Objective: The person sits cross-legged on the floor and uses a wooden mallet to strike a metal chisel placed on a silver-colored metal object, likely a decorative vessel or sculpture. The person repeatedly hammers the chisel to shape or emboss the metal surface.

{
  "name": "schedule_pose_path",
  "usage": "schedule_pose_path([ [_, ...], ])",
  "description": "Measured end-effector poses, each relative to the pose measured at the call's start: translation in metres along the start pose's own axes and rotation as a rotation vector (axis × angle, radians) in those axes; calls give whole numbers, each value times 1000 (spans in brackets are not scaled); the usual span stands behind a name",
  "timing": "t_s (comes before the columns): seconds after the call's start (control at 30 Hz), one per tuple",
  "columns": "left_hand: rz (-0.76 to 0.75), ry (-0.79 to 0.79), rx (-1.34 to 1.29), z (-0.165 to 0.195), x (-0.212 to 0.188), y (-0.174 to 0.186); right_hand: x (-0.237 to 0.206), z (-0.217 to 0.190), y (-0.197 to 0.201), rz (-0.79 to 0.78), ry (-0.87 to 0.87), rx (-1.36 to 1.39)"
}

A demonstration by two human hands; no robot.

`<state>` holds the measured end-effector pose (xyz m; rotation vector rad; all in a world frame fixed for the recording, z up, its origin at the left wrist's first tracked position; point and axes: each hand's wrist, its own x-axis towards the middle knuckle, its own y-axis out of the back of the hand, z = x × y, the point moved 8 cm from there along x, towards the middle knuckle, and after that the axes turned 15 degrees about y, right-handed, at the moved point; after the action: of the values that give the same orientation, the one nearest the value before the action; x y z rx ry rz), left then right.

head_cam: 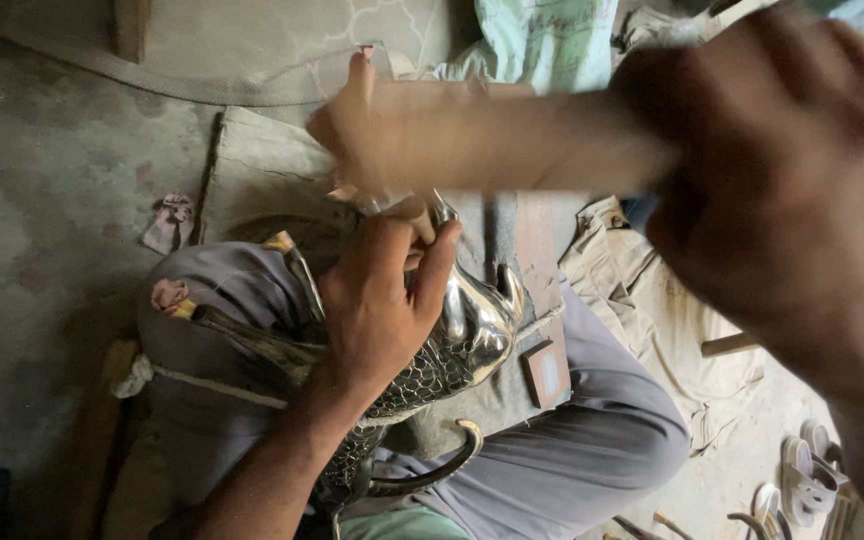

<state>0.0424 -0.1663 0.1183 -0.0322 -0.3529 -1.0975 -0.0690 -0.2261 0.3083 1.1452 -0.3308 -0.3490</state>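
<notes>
A shiny silver metal jug (pixel 477 335) with a scale pattern cut into its body lies across my lap, its curved handle (pixel 452 458) pointing toward me. My left hand (pixel 382 300) rests on top of the jug, fingers closed around a small punch (pixel 418 214) whose pale top sticks out above my thumb. My right hand (pixel 782 180) is raised close to the camera and grips a wooden mallet (pixel 482 135), which is blurred and hangs above the punch and my left hand. The punch tip is hidden by my fingers.
My grey-trousered knees (pixel 592 440) frame the jug. A small wooden block (pixel 547 372) lies on my right thigh. A pink rag (pixel 170 222) sits on the concrete floor at left, beige cloth (pixel 652 300) at right, and sandals (pixel 807 470) at lower right.
</notes>
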Motion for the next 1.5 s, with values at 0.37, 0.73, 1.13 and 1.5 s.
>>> schedule_pose_path([
  [0.37,-181,95,-18,1,33,2,-44,34,-23,-30,-129,105],
  [0.73,-426,95,102,-15,51,-30,-63,62,-54,45,-232,125],
  [1.13,-458,248,127,-21,57,-37,-38,77,-102,-361,-359,62],
  [1.5,-205,214,-49,-3,42,1,24,44,-45,-172,-78,-81],
])
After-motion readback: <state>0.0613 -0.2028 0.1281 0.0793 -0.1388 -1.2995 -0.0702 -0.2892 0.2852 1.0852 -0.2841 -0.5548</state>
